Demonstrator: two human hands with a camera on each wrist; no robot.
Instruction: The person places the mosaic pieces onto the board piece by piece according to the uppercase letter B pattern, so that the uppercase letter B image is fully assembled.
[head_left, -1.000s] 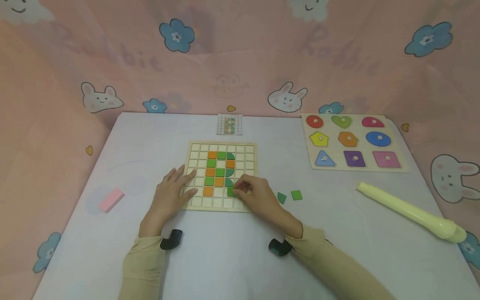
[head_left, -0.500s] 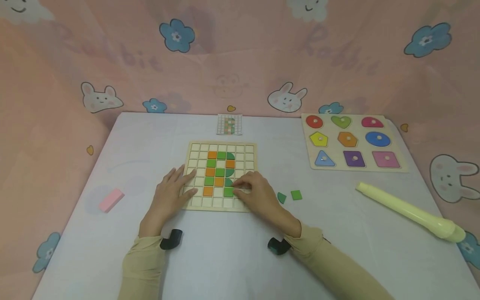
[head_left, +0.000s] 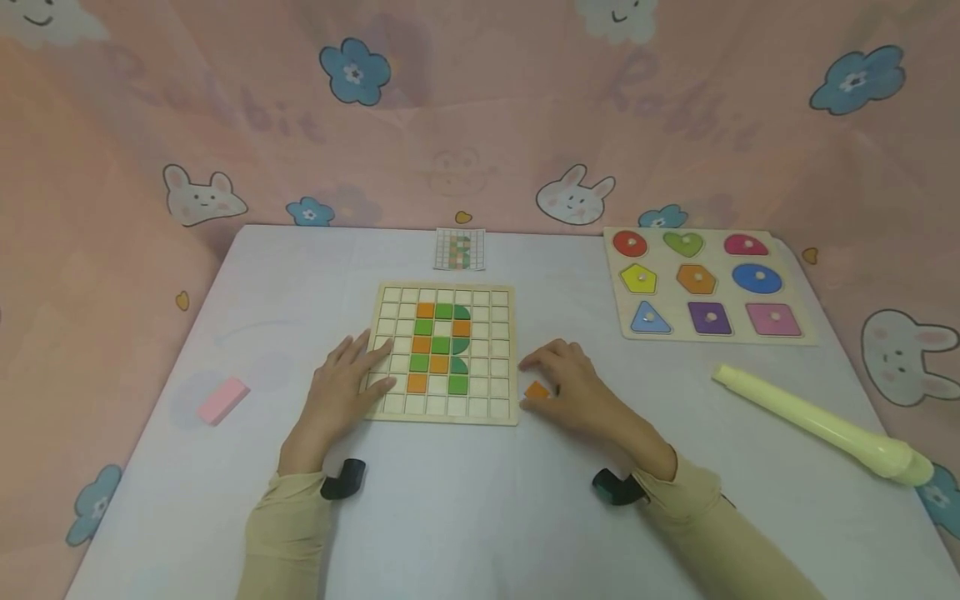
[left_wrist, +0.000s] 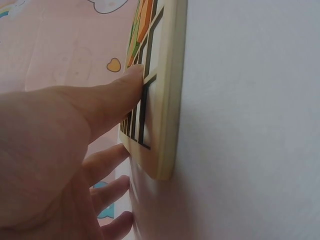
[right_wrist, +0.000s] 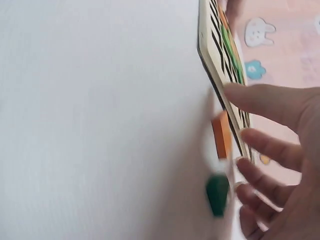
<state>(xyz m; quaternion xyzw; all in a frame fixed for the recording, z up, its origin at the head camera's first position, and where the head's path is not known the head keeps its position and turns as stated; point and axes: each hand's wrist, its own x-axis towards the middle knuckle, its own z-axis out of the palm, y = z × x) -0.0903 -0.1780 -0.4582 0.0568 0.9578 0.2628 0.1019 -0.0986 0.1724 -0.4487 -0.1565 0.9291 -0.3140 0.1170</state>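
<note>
A wooden grid board [head_left: 491,407] lies mid-table, with orange and green square tiles and several dark green quarter-round tiles set in its cells. My left hand [head_left: 336,396] rests on the board's left side; in the left wrist view its thumb [left_wrist: 112,97] lies on the grid while the other fingers are along the edge. Off the board's right edge, my right hand [head_left: 588,400] hovers with thumb and fingers spread on either side of a loose orange square tile [head_left: 537,390]. The right wrist view shows a blurred dark green piece [right_wrist: 217,194] near that orange tile [right_wrist: 222,135].
A small printed pattern card [head_left: 460,250] lies behind the board. At the back right is a knobbed shape puzzle [head_left: 679,321], with a pale yellow tube [head_left: 825,425] in front of it. A pink block [head_left: 223,402] lies on the left. Black devices [head_left: 343,479] sit at both wrists.
My right hand has let go of a green square tile, now lying in a lower board cell, and moved right off the board to the loose pieces. My left hand has stayed put.
</note>
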